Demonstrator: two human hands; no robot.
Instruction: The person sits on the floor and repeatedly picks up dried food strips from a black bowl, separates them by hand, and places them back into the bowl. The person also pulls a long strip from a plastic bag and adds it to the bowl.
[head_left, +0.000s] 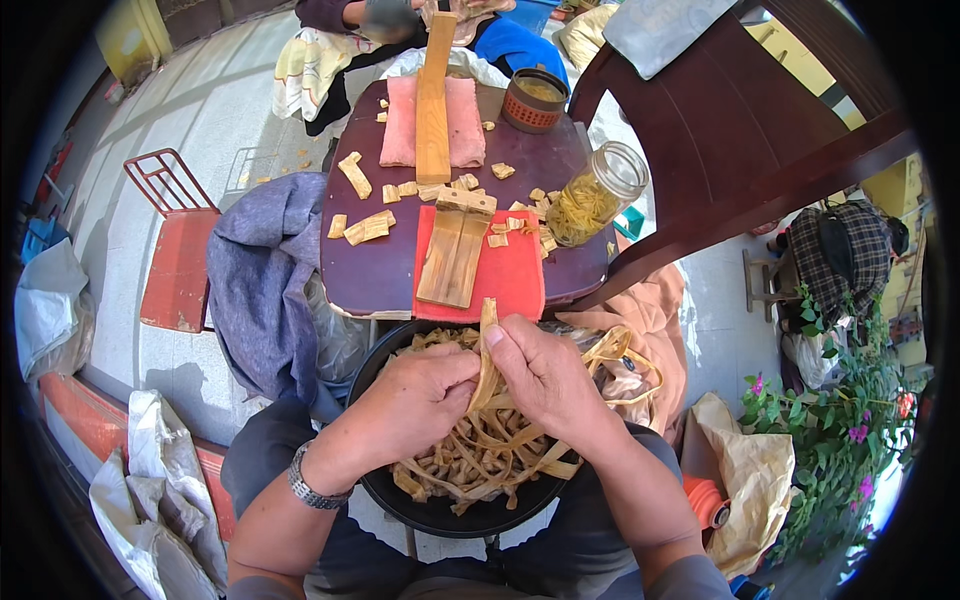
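Observation:
A flat tan strip of dried plant material (488, 367) stands nearly upright between my two hands. My right hand (546, 367) pinches it near the top, thumb across its face. My left hand (424, 397) has its fingers curled against the strip's lower left side; its fingertips are partly hidden. Below both hands sits a round black basin (450, 525), heaped with small pieces and long curling strips (465, 457) of similar material. Just beyond the basin, a grooved wooden block (456, 251) rests tilted on a red cloth (514, 277).
A dark wooden seat (360, 262) carries cut pieces (371, 226), a pink towel (397, 124) under a long wooden bar (433, 112), a glass jar (596, 195) and a round container (534, 101). A large chair (712, 127) stands right. Another person (330, 75) sits opposite.

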